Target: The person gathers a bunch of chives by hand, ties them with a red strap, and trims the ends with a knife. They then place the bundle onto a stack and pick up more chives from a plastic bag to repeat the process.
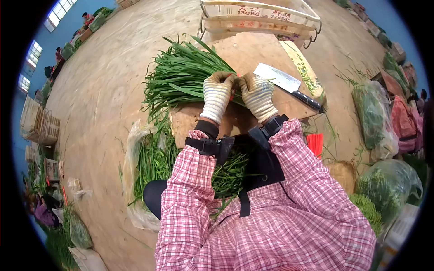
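A thick bundle of long green leaves (187,74) lies across the wooden board (244,47), its leafy ends to the left. My left hand (218,95), in a striped work glove, is closed at the bundle's right part, fingertips on a thin red tie (232,95). Beside it my right hand (259,96), gloved too, pinches at the same tie, the two hands nearly touching. The fingertips hide most of the tie. To the right of my right hand a cleaver (280,79) with a black handle rests flat on the board.
Stacked white crates (262,14) stand beyond the board. A yellow-green strip (302,67) lies along its right edge. Loose greens (156,167) in clear plastic lie below left, red strips (315,144) at lower right. Bagged vegetables (375,113) line the right. People sit far left.
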Motion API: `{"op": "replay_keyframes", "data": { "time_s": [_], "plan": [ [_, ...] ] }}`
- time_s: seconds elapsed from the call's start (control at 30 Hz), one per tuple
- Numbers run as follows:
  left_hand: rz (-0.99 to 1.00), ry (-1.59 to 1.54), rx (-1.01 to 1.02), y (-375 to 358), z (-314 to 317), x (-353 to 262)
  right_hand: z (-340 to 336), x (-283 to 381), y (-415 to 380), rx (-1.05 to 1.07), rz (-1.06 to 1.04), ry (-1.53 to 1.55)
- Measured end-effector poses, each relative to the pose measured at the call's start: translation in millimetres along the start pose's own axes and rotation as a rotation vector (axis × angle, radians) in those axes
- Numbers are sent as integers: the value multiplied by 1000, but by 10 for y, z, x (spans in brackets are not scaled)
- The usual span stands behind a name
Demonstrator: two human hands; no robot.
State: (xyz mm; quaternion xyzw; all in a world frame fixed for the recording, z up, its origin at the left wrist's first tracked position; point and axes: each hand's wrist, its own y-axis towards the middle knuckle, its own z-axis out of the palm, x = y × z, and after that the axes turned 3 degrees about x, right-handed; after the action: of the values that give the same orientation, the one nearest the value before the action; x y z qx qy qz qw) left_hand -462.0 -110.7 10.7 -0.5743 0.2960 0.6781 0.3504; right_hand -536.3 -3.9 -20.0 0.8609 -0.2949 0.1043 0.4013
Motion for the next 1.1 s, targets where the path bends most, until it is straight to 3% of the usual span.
{"op": "replay_keyframes", "data": {
  "time_s": [0.13, 0.33, 0.43, 0.53, 0.63, 0.67, 0.73, 0.8, 0.87, 0.9, 0.93, 1.0, 1.07, 1.1],
  "plan": [
    [27, 56, -2, 44, -4, 16, -24, -34, -27, -14, -116, 50],
    [7, -260, -136, 133, 2, 152, 12, -35, -5, 112, -278, -40],
    [-2, -46, -57, 168, -37, 152, 3, -63, 33, 83, -356, -27],
    [7, 70, 38, 201, -148, 161, -59, -15, 140, 206, -318, -54],
    [-18, 78, 276, 220, -292, 232, -256, 184, 381, 471, 111, -86],
    [-17, 78, 284, 183, -291, 240, -272, 226, 414, 467, 116, -89],
    [374, 530, 214, 164, -233, 267, -304, 282, 500, 584, 175, -151],
    [272, 443, 180, 166, -153, 280, -303, 277, 509, 620, 193, -165],
    [311, 633, 59, 130, -108, 241, -367, 232, 507, 630, 135, -50],
    [371, 639, 25, 112, -80, 224, -422, 188, 529, 639, 232, 49],
    [283, 531, 3, 194, -41, 359, -379, 36, 514, 588, 412, 399],
    [148, 324, 39, 145, -7, 291, -210, -250, 490, 362, 261, 371],
    [154, 305, 35, 122, -13, 281, -246, -222, 501, 444, 207, 381],
    [248, 462, -8, 122, -23, 266, -253, -198, 511, 523, 156, 393]
  ]
}}
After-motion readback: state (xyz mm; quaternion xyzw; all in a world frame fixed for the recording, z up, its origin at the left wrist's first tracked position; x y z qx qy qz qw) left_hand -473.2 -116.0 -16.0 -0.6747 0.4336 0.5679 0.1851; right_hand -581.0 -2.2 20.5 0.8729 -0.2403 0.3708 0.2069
